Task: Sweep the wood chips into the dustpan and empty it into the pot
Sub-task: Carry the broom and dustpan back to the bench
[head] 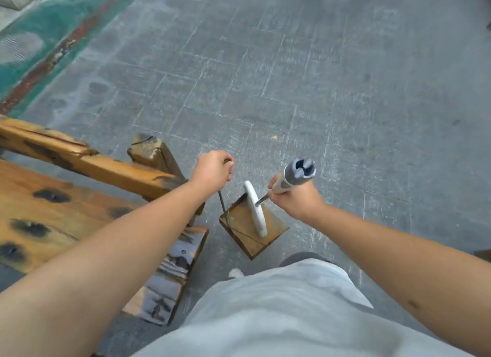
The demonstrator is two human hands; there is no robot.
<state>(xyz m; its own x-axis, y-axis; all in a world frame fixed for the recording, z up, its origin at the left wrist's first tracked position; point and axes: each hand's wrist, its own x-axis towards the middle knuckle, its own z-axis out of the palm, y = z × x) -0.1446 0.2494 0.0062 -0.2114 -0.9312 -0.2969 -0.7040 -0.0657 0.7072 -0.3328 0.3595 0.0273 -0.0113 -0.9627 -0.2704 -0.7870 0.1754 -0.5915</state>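
Note:
My left hand (212, 170) is closed around the top of a thin metal rod that runs down to a rusty brown dustpan (273, 231) on the grey floor. My right hand (292, 197) grips the grey-and-white handle of a broom (295, 176). The broom's white head (256, 210) rests inside the dustpan. A single small wood chip (274, 137) lies on the floor beyond the dustpan. No pot is in view.
A wooden bench (53, 210) with dark burn marks and a beam (79, 154) stand to the left, close to the dustpan. Grey paved floor (318, 77) stretches ahead and right. A green painted strip (53, 24) runs along the far left. My grey trousers fill the bottom.

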